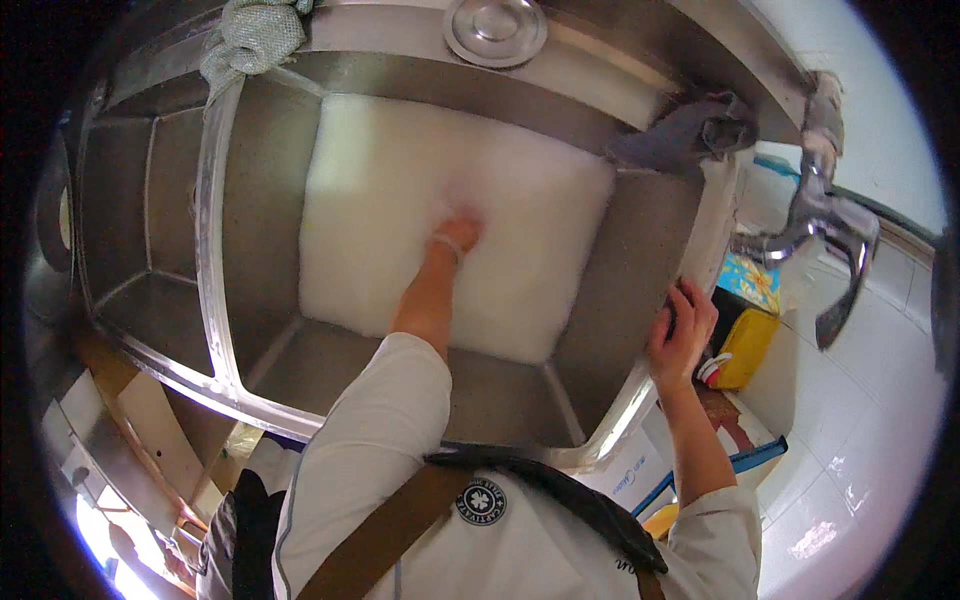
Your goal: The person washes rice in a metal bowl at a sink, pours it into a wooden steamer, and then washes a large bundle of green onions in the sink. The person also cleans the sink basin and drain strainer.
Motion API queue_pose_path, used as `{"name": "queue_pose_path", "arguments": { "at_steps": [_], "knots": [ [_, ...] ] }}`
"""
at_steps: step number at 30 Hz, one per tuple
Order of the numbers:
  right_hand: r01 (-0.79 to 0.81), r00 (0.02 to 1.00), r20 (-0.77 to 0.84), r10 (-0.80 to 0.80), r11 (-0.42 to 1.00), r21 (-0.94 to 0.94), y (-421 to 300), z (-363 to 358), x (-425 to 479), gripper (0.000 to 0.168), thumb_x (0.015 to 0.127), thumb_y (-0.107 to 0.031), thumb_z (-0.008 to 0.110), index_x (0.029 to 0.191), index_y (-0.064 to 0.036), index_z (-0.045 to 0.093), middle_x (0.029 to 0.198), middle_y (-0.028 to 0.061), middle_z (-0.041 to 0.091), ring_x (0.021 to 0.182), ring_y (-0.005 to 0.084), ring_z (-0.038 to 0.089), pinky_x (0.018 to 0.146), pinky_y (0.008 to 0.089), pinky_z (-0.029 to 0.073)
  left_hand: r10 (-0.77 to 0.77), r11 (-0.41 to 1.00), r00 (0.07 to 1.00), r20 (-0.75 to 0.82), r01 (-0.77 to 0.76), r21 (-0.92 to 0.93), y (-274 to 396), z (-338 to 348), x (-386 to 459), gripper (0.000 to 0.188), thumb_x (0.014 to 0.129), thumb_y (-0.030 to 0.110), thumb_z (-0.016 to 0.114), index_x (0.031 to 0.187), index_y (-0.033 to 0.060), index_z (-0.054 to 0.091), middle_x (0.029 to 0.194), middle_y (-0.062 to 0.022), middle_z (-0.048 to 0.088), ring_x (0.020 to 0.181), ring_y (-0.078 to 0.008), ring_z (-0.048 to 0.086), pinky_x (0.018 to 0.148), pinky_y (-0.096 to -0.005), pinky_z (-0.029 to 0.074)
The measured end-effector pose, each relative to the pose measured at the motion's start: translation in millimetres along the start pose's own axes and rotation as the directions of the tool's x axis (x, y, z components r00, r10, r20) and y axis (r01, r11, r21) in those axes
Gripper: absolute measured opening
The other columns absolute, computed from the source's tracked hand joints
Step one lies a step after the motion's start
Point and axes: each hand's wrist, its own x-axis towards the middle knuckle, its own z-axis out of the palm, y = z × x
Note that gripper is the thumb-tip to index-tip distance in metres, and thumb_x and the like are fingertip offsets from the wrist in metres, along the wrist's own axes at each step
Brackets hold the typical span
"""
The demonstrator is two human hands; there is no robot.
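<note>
A stainless-steel sink basin (495, 397) lies before me, holding cloudy white water (390, 172). My left hand (461, 226) reaches into the middle of this water. A pale band circles the wrist at the surface, and the fingers are hidden below it, so whether they hold anything cannot be seen. On the right, my right hand (684, 330) grips the sink's rim (709, 217), thumb toward the basin and fingers bent over the edge. Something dark shows between thumb and fingers; I cannot tell what it is.
A second basin (142, 202) adjoins at left beyond a divider (214, 225), with a mesh cloth (259, 37) at its far end. A round metal lid (495, 30) lies on the back ledge. At right are a dark cloth (690, 135), a faucet (806, 217) and a yellow-and-black item (750, 349).
</note>
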Motion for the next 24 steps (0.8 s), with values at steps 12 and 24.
{"name": "queue_pose_path", "arguments": {
  "at_steps": [12,24],
  "knots": [
    [-0.015,0.999,0.029,0.014,0.999,0.037,4,2,-1,0.031,0.073,-0.005,0.053,0.103,-0.006,0.054,0.111,0.0135,0.047,0.100,0.0295,0.044,0.087,0.0390,0.033,-0.167,0.981,0.985,0.029,0.163,0.109,23,-43,-12,0.048,0.082,0.024,0.044,0.127,0.0127,0.035,0.137,-0.0132,0.022,0.128,-0.0308,0.017,0.104,-0.0444,0.013],
    [-0.028,0.998,0.053,0.027,0.999,0.027,5,-1,-6,0.029,0.071,-0.001,0.053,0.099,-0.008,0.057,0.113,0.0138,0.047,0.100,0.0296,0.043,0.086,0.0383,0.033,-0.101,0.976,0.962,0.252,0.047,0.213,18,-16,3,0.048,0.081,0.020,0.043,0.126,0.0071,0.036,0.136,-0.0180,0.021,0.128,-0.0288,0.016,0.105,-0.0435,0.013]
  ]
}}
